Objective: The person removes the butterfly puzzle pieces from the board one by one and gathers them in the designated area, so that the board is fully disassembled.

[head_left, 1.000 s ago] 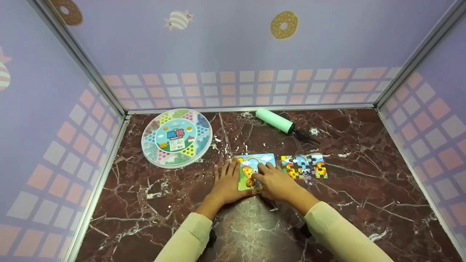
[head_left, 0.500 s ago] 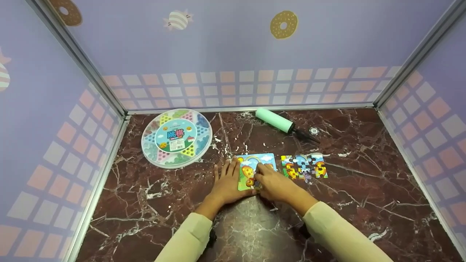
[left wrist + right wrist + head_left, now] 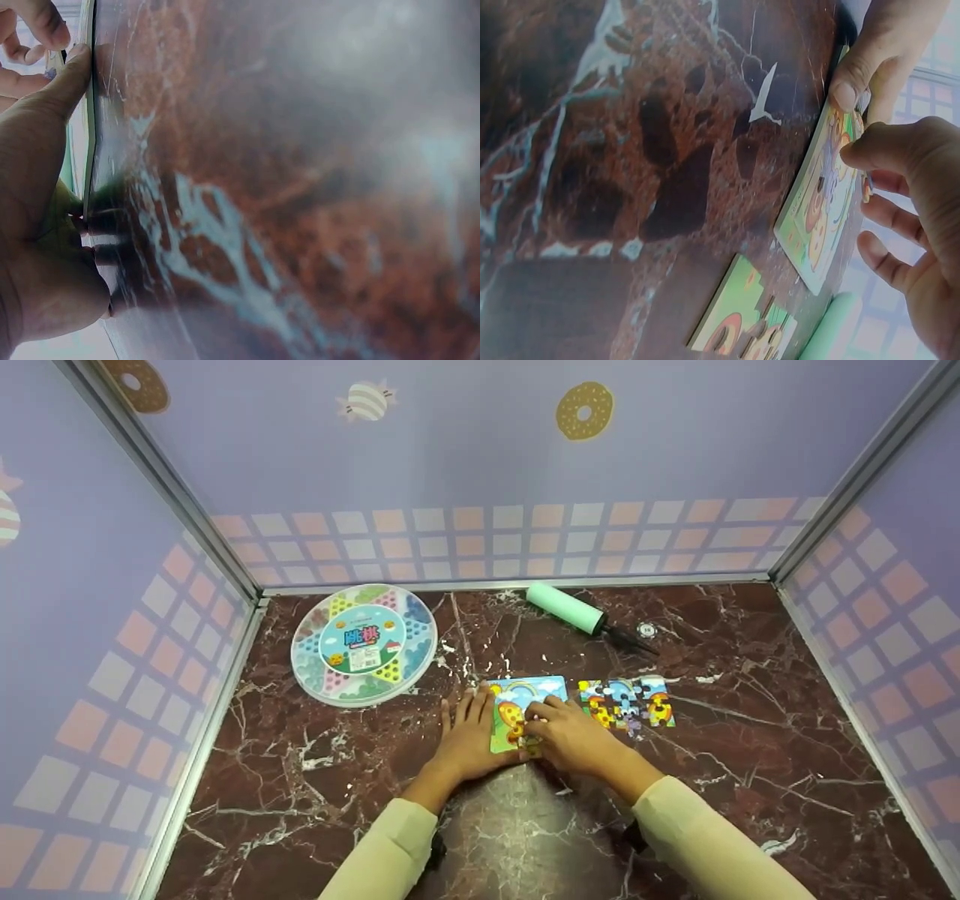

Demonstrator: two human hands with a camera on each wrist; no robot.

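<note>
A small picture puzzle board (image 3: pixel 551 687) with a rainbow and cartoon figures lies flat on the table. My left hand (image 3: pixel 466 744) rests along its left side, fingers stretched, the thumb on the near edge. Above the board's right part, my right hand (image 3: pixel 576 736) has its thumb and fingers bent together. In the right wrist view, a small coloured puzzle piece (image 3: pixel 867 189) shows between that thumb and the fingers, largely hidden. Joined puzzle pieces (image 3: pixel 660 708) lie on the table just right of the board.
A round Chinese checkers box (image 3: pixel 417 667) sits at the back left. Behind the puzzle lie a mint-green hand pump (image 3: pixel 564 609) with a black nozzle and a small round chip (image 3: pixel 646 631). Purple panels (image 3: pixel 480 457) enclose the marbled table (image 3: pixel 337 810) at the back and sides.
The right hand's fingers have shifted slightly over the board's right part, and its wrist has moved a little right. The left hand and the loose pieces have stayed in place.
</note>
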